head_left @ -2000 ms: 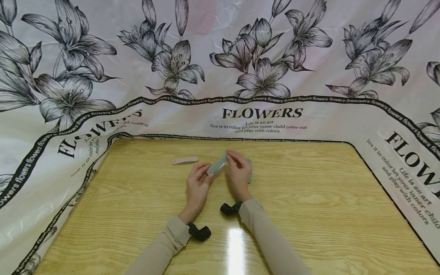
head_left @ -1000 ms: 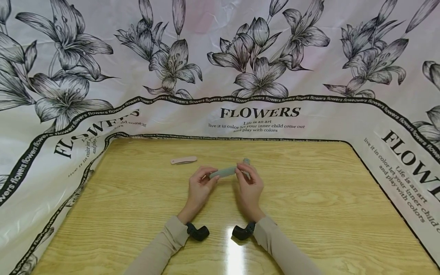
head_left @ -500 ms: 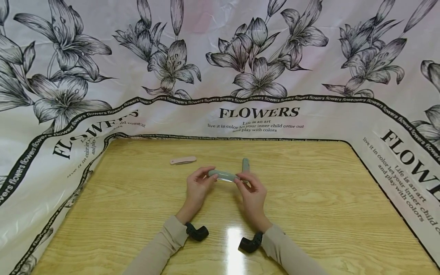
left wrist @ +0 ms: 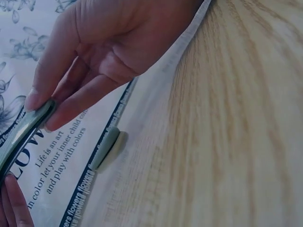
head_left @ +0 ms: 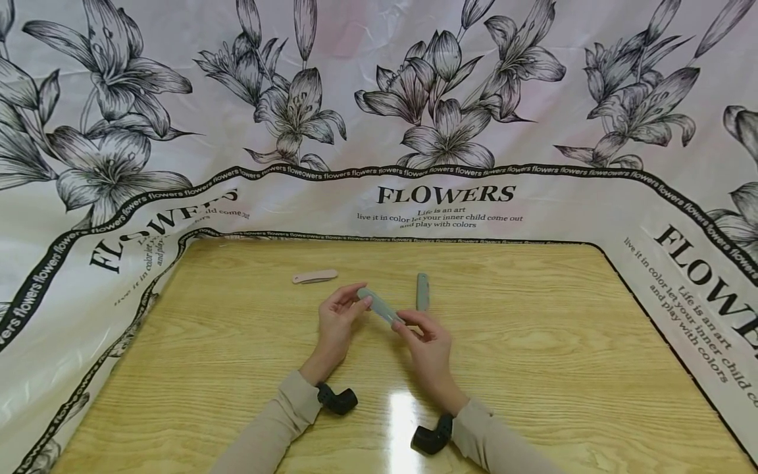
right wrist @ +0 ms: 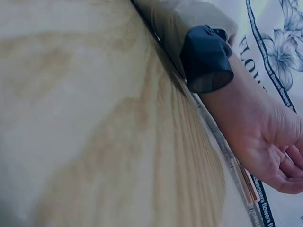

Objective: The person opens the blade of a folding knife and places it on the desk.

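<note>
A slim grey-green piece [head_left: 379,307] with rounded ends, shaped like a closed folding knife, is held up over the table between my hands. My left hand [head_left: 339,320] pinches its upper left end, while my right hand [head_left: 428,342] pinches the lower right end. In the left wrist view the right hand [left wrist: 94,56] is large at the top with the piece [left wrist: 26,132] at its fingertips; the left fingers [left wrist: 16,201] show at lower left. The right wrist view shows the left hand [right wrist: 270,142], its fingertips out of frame.
Beyond my right hand, a similar green piece [head_left: 423,291] lies lengthwise on the wooden table [head_left: 533,355]. A pink one [head_left: 315,277] with a small rivet lies beyond my left hand. Floral cloth [head_left: 444,131] rises along the table's far edge and sides. Each wrist wears a black camera [head_left: 337,400].
The held piece has swung from rising rightward to slanting down rightward. My right hand has come nearer the body, uncovering the green piece behind it. My left hand has barely moved.
</note>
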A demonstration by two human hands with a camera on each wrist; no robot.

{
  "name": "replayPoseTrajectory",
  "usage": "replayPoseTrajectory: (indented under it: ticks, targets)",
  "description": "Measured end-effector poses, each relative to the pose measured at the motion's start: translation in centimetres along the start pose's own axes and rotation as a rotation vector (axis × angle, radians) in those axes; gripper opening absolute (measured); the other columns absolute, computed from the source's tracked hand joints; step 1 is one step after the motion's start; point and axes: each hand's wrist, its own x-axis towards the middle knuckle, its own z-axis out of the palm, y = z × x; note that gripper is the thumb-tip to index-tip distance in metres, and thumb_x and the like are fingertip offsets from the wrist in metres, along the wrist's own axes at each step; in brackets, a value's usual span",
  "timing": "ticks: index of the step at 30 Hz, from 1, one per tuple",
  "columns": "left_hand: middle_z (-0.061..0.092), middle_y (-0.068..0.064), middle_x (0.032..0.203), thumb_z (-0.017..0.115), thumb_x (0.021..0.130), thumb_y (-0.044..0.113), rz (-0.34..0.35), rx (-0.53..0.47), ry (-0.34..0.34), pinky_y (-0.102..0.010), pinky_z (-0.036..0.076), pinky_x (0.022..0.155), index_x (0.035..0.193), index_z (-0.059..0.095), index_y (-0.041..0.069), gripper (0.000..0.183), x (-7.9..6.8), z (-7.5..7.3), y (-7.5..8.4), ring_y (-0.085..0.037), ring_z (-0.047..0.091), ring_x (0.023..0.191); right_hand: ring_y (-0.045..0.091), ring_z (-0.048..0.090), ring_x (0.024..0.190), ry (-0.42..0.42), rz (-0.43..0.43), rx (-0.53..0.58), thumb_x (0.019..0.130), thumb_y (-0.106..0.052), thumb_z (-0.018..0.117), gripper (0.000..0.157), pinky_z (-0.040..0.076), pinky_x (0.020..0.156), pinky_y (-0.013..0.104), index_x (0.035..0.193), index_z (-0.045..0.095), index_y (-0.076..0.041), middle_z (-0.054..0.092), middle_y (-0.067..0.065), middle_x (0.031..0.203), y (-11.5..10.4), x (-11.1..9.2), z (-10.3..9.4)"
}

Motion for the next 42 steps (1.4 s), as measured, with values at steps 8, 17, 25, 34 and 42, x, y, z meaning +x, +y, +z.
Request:
replayPoseTrajectory:
  ticks: [8,17,25,34,42]
  targets:
    - [0.068,-0.012,0.099,0.066,0.085,-0.001,-0.028,-0.050,-0.037,-0.026,0.056,0.070,0.116,0.054,-0.017,0.037,0.1,-0.1,-0.2,-0.018,0.064,0.085,0.021,0.064,0.084,-0.024,0.090,0.011,0.084,-0.001,0.068,0.023,0.059,0.073,0.032,0.104,0.066,0.009,0.060,0.027,0.101,1.6,-0.5,0.1]
    - [0.067,-0.010,0.105,0.049,0.099,0.013,-0.122,-0.300,-0.203,-0.034,0.052,0.091,0.107,0.066,0.002,0.023,0.0,-0.1,-0.2,-0.021,0.063,0.100,0.022,0.068,0.082,0.043,0.209,0.271,0.083,0.001,0.069,0.031,0.055,0.079,0.047,0.107,0.060,0.018,0.067,0.013,0.096,1.7,-0.3,0.2]
    - [0.061,-0.017,0.120,0.038,0.102,0.008,-0.185,-0.363,-0.368,-0.041,0.045,0.100,0.128,0.054,-0.003,0.032,0.0,-0.2,-0.1,-0.031,0.055,0.116,0.016,0.067,0.087,-0.032,0.360,0.564,0.089,0.007,0.057,0.021,0.056,0.083,0.032,0.104,0.070,-0.001,0.068,0.008,0.099,1.4,0.0,-0.3]
    - [0.064,-0.012,0.114,0.044,0.100,0.010,-0.193,-0.369,-0.381,-0.040,0.044,0.101,0.132,0.044,-0.008,0.037,-0.1,-0.2,0.1,-0.026,0.060,0.109,0.013,0.066,0.090,-0.127,0.430,0.642,0.092,0.006,0.052,0.024,0.055,0.082,0.024,0.102,0.071,-0.005,0.064,0.008,0.104,1.1,0.0,-0.3]
    - [0.065,-0.009,0.106,0.043,0.099,0.004,-0.192,-0.346,-0.334,-0.036,0.048,0.097,0.124,0.051,-0.003,0.027,-0.2,-0.3,0.1,-0.022,0.062,0.102,0.014,0.066,0.088,-0.174,0.411,0.661,0.094,0.003,0.051,0.022,0.056,0.079,0.023,0.103,0.071,-0.003,0.065,0.007,0.104,1.1,0.0,-0.4]
